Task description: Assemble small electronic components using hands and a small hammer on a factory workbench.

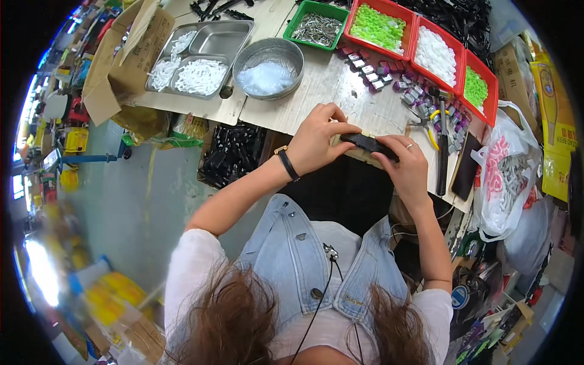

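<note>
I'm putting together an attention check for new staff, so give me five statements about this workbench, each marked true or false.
1. The left hand and right hand both hold the black part. True.
2. The round metal bowl stands right of the green tray. False: the bowl stands left of it.
3. The green tray holds metal pieces. True.
4. The black band is on the right forearm. False: it is on the left forearm.
5. The hammer lies right of the right hand. True.

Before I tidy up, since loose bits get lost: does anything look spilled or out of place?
The silver-and-purple parts lie loose on the tabletop, unlike the pieces kept in red trays; possibly deliberate.
</note>
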The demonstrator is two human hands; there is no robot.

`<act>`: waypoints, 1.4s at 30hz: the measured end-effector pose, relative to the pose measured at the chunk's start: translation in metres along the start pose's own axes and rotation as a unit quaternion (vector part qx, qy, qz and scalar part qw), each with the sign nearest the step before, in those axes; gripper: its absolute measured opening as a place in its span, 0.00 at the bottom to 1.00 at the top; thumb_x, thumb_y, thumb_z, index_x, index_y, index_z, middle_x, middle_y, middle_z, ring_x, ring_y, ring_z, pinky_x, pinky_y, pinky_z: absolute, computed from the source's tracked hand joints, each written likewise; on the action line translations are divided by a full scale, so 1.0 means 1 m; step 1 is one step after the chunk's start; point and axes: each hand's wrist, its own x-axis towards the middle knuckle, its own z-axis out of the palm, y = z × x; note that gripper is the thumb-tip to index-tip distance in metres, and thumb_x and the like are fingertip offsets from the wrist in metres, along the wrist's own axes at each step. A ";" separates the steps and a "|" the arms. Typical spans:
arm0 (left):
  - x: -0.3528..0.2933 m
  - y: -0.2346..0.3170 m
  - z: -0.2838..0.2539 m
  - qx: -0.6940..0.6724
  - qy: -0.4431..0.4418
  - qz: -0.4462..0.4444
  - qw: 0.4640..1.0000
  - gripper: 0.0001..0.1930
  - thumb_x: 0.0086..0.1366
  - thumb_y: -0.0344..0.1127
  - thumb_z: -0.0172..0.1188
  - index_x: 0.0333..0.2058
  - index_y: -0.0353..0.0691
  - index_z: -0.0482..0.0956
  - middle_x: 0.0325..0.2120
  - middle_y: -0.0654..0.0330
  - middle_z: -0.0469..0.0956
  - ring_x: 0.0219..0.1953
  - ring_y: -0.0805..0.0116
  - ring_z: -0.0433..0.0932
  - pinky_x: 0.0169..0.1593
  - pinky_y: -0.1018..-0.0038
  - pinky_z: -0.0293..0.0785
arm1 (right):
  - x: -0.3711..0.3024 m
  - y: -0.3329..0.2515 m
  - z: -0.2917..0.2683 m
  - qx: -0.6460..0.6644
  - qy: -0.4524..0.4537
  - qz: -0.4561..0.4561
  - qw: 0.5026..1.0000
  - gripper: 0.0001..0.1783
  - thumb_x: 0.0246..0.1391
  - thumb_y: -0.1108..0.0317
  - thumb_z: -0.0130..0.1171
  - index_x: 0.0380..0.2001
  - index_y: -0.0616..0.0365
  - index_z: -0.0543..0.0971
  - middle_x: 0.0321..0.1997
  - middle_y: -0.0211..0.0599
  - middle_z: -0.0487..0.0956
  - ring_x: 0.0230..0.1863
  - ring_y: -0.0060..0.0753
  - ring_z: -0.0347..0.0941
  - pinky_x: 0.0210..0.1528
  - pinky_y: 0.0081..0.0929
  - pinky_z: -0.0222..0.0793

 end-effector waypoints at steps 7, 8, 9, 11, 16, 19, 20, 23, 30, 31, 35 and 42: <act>0.019 -0.014 -0.005 -0.022 -0.130 -0.066 0.989 0.26 0.47 0.39 0.73 0.48 0.47 0.80 0.33 0.57 0.68 0.41 0.58 0.67 0.50 0.67 0.64 | -0.002 0.011 -0.007 -0.048 0.011 -0.013 0.999 0.19 0.40 0.63 0.72 0.39 0.55 0.82 0.45 0.38 0.78 0.47 0.45 0.72 0.50 0.36 0.67; 0.019 -0.006 -0.006 0.009 -0.096 -0.053 0.994 0.29 0.47 0.41 0.73 0.50 0.47 0.77 0.34 0.56 0.68 0.41 0.57 0.67 0.50 0.66 0.64 | 0.000 0.010 -0.027 -0.119 0.021 -0.030 0.992 0.27 0.40 0.61 0.73 0.45 0.58 0.77 0.49 0.44 0.76 0.50 0.49 0.70 0.52 0.39 0.65; 0.015 0.008 -0.012 0.043 -0.055 -0.044 0.997 0.32 0.48 0.43 0.72 0.53 0.46 0.74 0.36 0.55 0.67 0.42 0.56 0.67 0.51 0.65 0.63 | 0.003 0.020 -0.038 -0.160 0.078 0.065 0.982 0.29 0.41 0.61 0.72 0.47 0.60 0.74 0.48 0.47 0.75 0.50 0.51 0.69 0.51 0.40 0.65; 0.005 0.022 -0.014 0.130 -0.018 0.022 0.991 0.41 0.51 0.48 0.70 0.61 0.43 0.64 0.47 0.51 0.68 0.51 0.53 0.68 0.58 0.61 0.61 | 0.001 0.050 -0.062 -0.250 0.097 0.193 0.944 0.30 0.44 0.63 0.69 0.49 0.62 0.70 0.47 0.52 0.74 0.50 0.55 0.69 0.50 0.42 0.66; 0.001 0.015 0.026 0.194 -0.084 0.144 0.967 0.42 0.50 0.44 0.67 0.63 0.41 0.62 0.60 0.55 0.65 0.61 0.56 0.64 0.66 0.61 0.58 | -0.017 0.081 -0.062 -0.200 0.054 0.243 0.948 0.21 0.51 0.69 0.58 0.48 0.65 0.69 0.48 0.56 0.71 0.46 0.60 0.72 0.46 0.45 0.68; -0.004 -0.006 0.045 0.253 -0.026 0.188 0.949 0.38 0.47 0.39 0.64 0.61 0.41 0.67 0.55 0.57 0.70 0.56 0.57 0.70 0.61 0.62 0.67 | -0.030 0.069 -0.071 -0.166 0.109 0.212 0.957 0.18 0.53 0.71 0.51 0.48 0.65 0.70 0.47 0.52 0.72 0.45 0.51 0.73 0.47 0.42 0.68; -0.005 -0.008 0.047 0.257 -0.012 0.191 0.947 0.38 0.47 0.39 0.64 0.60 0.41 0.67 0.55 0.57 0.71 0.55 0.57 0.71 0.61 0.62 0.67 | -0.038 0.059 -0.077 -0.139 0.126 0.185 0.965 0.18 0.54 0.71 0.50 0.48 0.65 0.70 0.46 0.51 0.72 0.45 0.48 0.73 0.46 0.40 0.68; -0.007 -0.011 0.050 0.267 0.023 0.206 0.941 0.35 0.49 0.39 0.62 0.59 0.42 0.69 0.54 0.57 0.72 0.53 0.58 0.72 0.59 0.63 0.68 | -0.049 0.000 -0.076 0.009 0.026 0.308 0.951 0.12 0.61 0.69 0.46 0.45 0.62 0.72 0.38 0.48 0.75 0.39 0.47 0.74 0.42 0.36 0.67; -0.003 -0.014 0.053 0.271 0.063 0.221 0.935 0.32 0.51 0.36 0.61 0.58 0.42 0.70 0.54 0.58 0.72 0.50 0.60 0.73 0.56 0.65 0.70 | -0.091 -0.048 -0.078 0.031 0.081 0.262 0.961 0.12 0.66 0.64 0.43 0.35 0.60 0.71 0.22 0.48 0.73 0.24 0.52 0.73 0.27 0.37 0.66; -0.004 -0.014 0.054 0.275 0.067 0.228 0.932 0.30 0.53 0.36 0.60 0.57 0.42 0.70 0.54 0.58 0.72 0.49 0.61 0.73 0.56 0.66 0.71 | -0.098 -0.044 -0.073 0.011 0.078 0.265 0.961 0.11 0.66 0.64 0.44 0.35 0.60 0.71 0.23 0.53 0.74 0.26 0.56 0.74 0.26 0.41 0.65; -0.005 -0.017 0.056 0.304 0.065 0.236 0.921 0.29 0.55 0.35 0.60 0.58 0.42 0.70 0.55 0.58 0.72 0.49 0.62 0.73 0.56 0.67 0.71 | -0.090 -0.036 -0.067 -0.124 -0.120 0.227 0.959 0.12 0.66 0.63 0.46 0.32 0.60 0.67 0.21 0.57 0.73 0.26 0.63 0.72 0.24 0.50 0.64; -0.013 -0.016 0.055 0.310 0.104 0.227 0.918 0.35 0.50 0.42 0.66 0.59 0.45 0.69 0.48 0.60 0.73 0.47 0.62 0.71 0.59 0.62 0.64 | -0.068 -0.032 -0.064 -0.147 -0.141 0.204 0.958 0.13 0.66 0.63 0.47 0.31 0.61 0.67 0.19 0.56 0.72 0.23 0.61 0.72 0.24 0.49 0.64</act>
